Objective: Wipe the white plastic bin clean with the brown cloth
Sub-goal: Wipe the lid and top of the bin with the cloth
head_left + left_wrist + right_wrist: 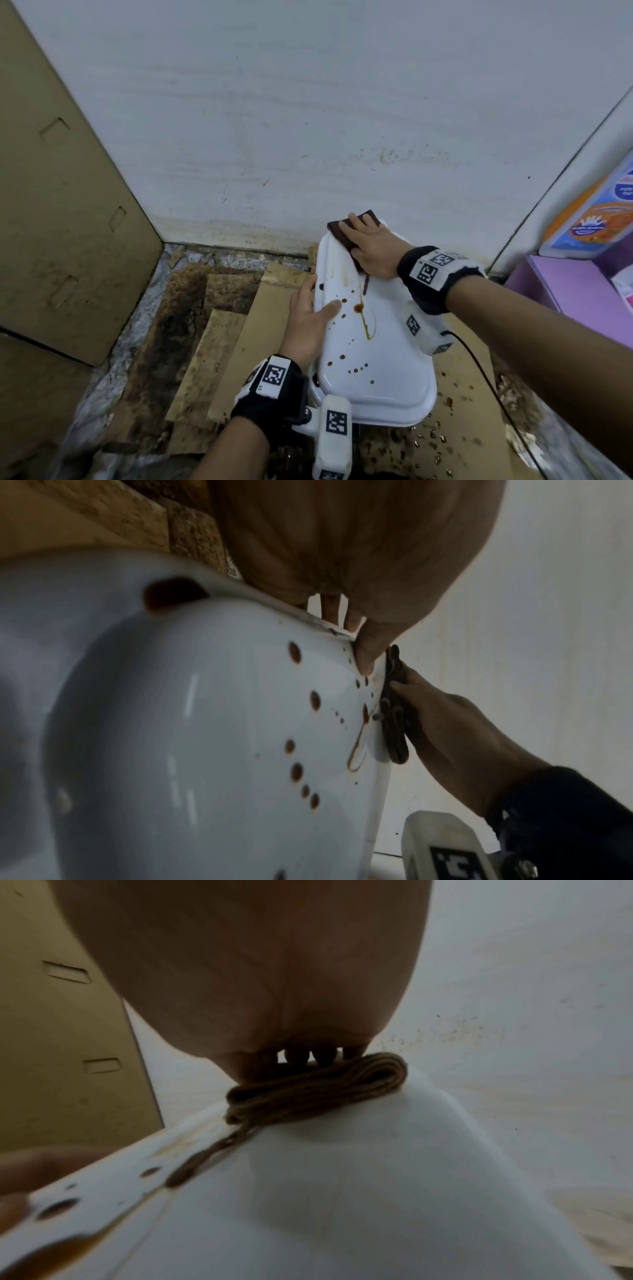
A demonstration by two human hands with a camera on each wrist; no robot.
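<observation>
The white plastic bin [383,359] lies upside down on the floor, its bottom spotted with brown drops and a long brown streak [366,325]. My right hand [371,248] presses the folded brown cloth [342,229] flat onto the bin's far end with straight fingers. My left hand [308,318] steadies the bin's left side, thumb on top and fingers over the edge. In the left wrist view the bin [171,723] fills the frame, with the cloth [394,723] under my right hand [455,734]. The right wrist view shows the cloth [315,1093] folded in layers on the bin [342,1191].
Stained cardboard sheets [233,329] cover the floor left of the bin. A tall cardboard box [58,205] stands at the left, a white wall [308,120] close behind. Pink and printed packages [589,267] sit at the right. A black cable [486,380] trails from my right wrist.
</observation>
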